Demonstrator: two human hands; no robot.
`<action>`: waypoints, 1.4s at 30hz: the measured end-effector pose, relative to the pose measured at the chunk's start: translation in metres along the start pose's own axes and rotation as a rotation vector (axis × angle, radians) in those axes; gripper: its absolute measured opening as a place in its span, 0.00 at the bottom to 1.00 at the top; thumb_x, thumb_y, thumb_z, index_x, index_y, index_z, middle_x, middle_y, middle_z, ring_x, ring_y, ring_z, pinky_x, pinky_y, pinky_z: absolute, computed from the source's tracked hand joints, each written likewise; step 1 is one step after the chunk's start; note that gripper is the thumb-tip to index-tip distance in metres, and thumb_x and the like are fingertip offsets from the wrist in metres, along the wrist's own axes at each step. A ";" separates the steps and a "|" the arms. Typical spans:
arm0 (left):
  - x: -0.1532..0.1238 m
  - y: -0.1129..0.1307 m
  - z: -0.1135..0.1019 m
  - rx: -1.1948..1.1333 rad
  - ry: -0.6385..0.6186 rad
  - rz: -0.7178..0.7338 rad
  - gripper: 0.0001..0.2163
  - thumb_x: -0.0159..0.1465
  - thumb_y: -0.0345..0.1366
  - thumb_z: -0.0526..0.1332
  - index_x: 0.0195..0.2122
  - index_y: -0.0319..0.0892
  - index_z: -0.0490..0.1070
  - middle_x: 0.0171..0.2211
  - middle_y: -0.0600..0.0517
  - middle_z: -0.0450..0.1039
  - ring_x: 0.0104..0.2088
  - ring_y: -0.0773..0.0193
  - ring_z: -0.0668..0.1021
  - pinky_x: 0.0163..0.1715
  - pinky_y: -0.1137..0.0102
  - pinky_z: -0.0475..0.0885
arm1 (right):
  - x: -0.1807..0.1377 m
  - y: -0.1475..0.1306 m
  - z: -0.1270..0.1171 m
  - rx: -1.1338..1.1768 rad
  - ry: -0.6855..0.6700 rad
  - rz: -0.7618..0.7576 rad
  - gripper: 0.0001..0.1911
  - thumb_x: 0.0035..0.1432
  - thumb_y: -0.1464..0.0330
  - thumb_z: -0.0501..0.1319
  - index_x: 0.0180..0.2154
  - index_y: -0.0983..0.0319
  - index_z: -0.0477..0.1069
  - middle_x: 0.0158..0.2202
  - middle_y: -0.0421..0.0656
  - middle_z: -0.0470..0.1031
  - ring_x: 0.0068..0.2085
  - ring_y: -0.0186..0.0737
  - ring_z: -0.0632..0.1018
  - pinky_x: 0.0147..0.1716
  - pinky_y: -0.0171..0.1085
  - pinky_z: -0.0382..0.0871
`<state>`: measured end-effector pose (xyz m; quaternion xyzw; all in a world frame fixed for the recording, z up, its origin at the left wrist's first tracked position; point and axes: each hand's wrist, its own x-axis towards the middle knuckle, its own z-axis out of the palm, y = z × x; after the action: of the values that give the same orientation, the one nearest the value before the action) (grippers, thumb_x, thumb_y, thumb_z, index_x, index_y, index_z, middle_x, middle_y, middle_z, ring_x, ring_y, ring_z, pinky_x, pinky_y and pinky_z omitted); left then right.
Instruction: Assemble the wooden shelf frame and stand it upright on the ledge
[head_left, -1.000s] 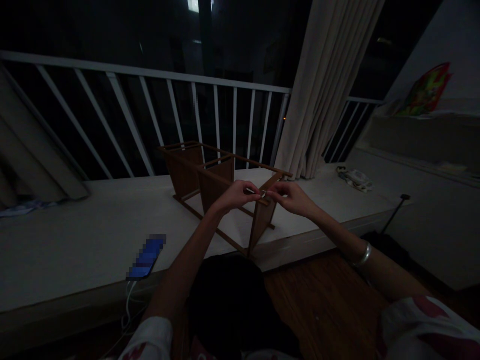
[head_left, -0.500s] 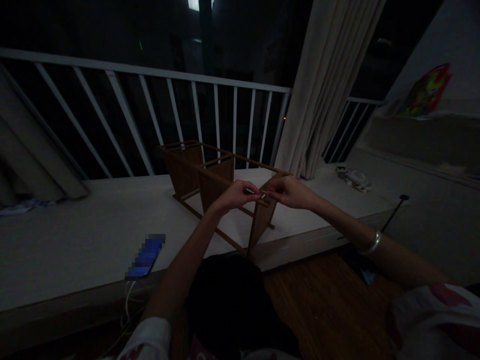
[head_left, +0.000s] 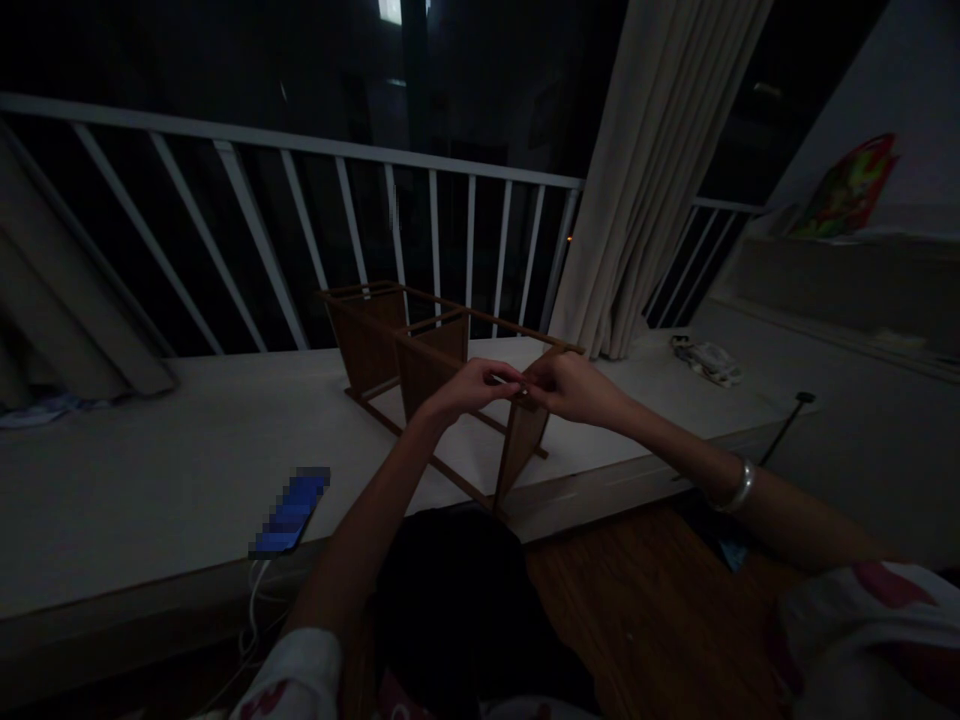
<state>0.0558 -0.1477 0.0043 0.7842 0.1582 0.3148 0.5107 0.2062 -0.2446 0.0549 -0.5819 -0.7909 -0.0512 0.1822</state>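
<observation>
A brown wooden shelf rack (head_left: 431,365) lies on its side on the white ledge, its near end in front of me. My left hand (head_left: 476,386) is at that near end, thumb and fingertips pinched together. From the right, my right hand (head_left: 574,388) meets it, its fingers also in a pinch. Between the fingertips shows a small pale thing, too tiny and dark to name. The fingers hide part of the rack's near top corner. On my right forearm is a silver bangle (head_left: 744,486).
On the ledge (head_left: 202,440), a phone (head_left: 292,512) lies at left with a white cable (head_left: 255,610). A white railing (head_left: 300,250) and a beige curtain (head_left: 652,180) stand behind. A cloth bundle (head_left: 709,360) and a black stick (head_left: 784,430) are at right.
My right hand has shifted slightly left, its fingertips now closer to my left fingertips. The small pale thing between them shows less. The rack has stayed in place.
</observation>
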 end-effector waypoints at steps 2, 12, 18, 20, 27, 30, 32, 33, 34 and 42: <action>-0.001 -0.002 0.000 0.000 0.014 0.009 0.14 0.50 0.37 0.62 0.36 0.34 0.73 0.32 0.46 0.74 0.30 0.67 0.74 0.32 0.72 0.67 | 0.001 -0.004 -0.001 -0.034 -0.006 0.004 0.10 0.50 0.66 0.55 0.27 0.64 0.72 0.22 0.45 0.72 0.24 0.34 0.70 0.22 0.32 0.52; -0.001 -0.004 0.002 0.039 0.059 0.036 0.12 0.51 0.37 0.61 0.34 0.34 0.73 0.30 0.47 0.74 0.31 0.66 0.74 0.33 0.71 0.68 | -0.002 -0.006 -0.002 -0.143 -0.004 -0.043 0.09 0.51 0.69 0.54 0.27 0.65 0.71 0.22 0.46 0.72 0.24 0.36 0.70 0.23 0.34 0.51; 0.002 -0.004 0.002 0.067 0.063 0.029 0.11 0.51 0.36 0.61 0.32 0.35 0.73 0.28 0.48 0.73 0.29 0.67 0.74 0.30 0.73 0.67 | -0.006 0.008 0.000 0.107 -0.047 -0.050 0.14 0.56 0.65 0.50 0.29 0.64 0.71 0.22 0.42 0.72 0.23 0.32 0.69 0.23 0.31 0.55; 0.003 -0.005 0.002 0.085 0.072 0.026 0.10 0.51 0.36 0.61 0.32 0.35 0.73 0.28 0.48 0.73 0.29 0.68 0.73 0.30 0.73 0.67 | -0.009 0.014 0.000 0.179 -0.051 -0.050 0.17 0.58 0.64 0.47 0.31 0.64 0.71 0.22 0.42 0.72 0.23 0.31 0.70 0.24 0.31 0.56; 0.003 -0.004 0.002 0.122 0.052 0.052 0.09 0.52 0.34 0.59 0.31 0.35 0.73 0.29 0.48 0.74 0.30 0.67 0.73 0.32 0.72 0.67 | -0.005 0.027 -0.004 0.070 -0.034 -0.317 0.15 0.55 0.69 0.53 0.44 0.58 0.69 0.39 0.44 0.73 0.40 0.39 0.72 0.38 0.35 0.61; 0.002 -0.004 0.003 0.128 0.052 0.066 0.09 0.52 0.34 0.59 0.31 0.35 0.73 0.29 0.48 0.74 0.30 0.67 0.73 0.33 0.72 0.67 | 0.004 0.029 -0.007 0.014 -0.048 -0.415 0.13 0.56 0.68 0.53 0.43 0.58 0.70 0.38 0.44 0.72 0.40 0.39 0.72 0.40 0.36 0.60; 0.003 -0.004 0.003 0.130 0.053 0.066 0.09 0.52 0.34 0.59 0.31 0.34 0.73 0.29 0.48 0.73 0.29 0.67 0.73 0.32 0.72 0.67 | 0.010 0.031 -0.009 0.005 -0.055 -0.464 0.13 0.56 0.67 0.53 0.42 0.58 0.71 0.37 0.44 0.73 0.40 0.38 0.72 0.40 0.37 0.60; 0.003 -0.005 0.002 0.130 0.051 0.065 0.09 0.52 0.34 0.59 0.31 0.34 0.73 0.28 0.48 0.73 0.29 0.67 0.73 0.32 0.73 0.67 | 0.013 0.032 -0.009 0.006 -0.058 -0.485 0.13 0.56 0.66 0.53 0.41 0.57 0.71 0.37 0.44 0.73 0.40 0.38 0.72 0.40 0.37 0.60; 0.004 -0.005 0.002 0.129 0.049 0.065 0.09 0.52 0.34 0.60 0.32 0.34 0.73 0.28 0.49 0.73 0.29 0.68 0.73 0.31 0.73 0.67 | 0.016 0.034 -0.009 0.009 -0.061 -0.502 0.13 0.56 0.65 0.53 0.41 0.57 0.71 0.37 0.44 0.73 0.40 0.38 0.72 0.40 0.37 0.60; 0.007 -0.014 -0.002 0.165 0.044 0.107 0.11 0.50 0.39 0.62 0.29 0.35 0.74 0.28 0.49 0.73 0.30 0.67 0.72 0.32 0.74 0.66 | 0.021 0.041 0.003 0.163 -0.016 -0.554 0.12 0.57 0.67 0.52 0.38 0.60 0.72 0.36 0.44 0.71 0.37 0.35 0.72 0.36 0.34 0.63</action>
<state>0.0613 -0.1364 -0.0053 0.8240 0.1527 0.3446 0.4231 0.2390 -0.2118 0.0542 -0.3272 -0.9227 -0.0307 0.2014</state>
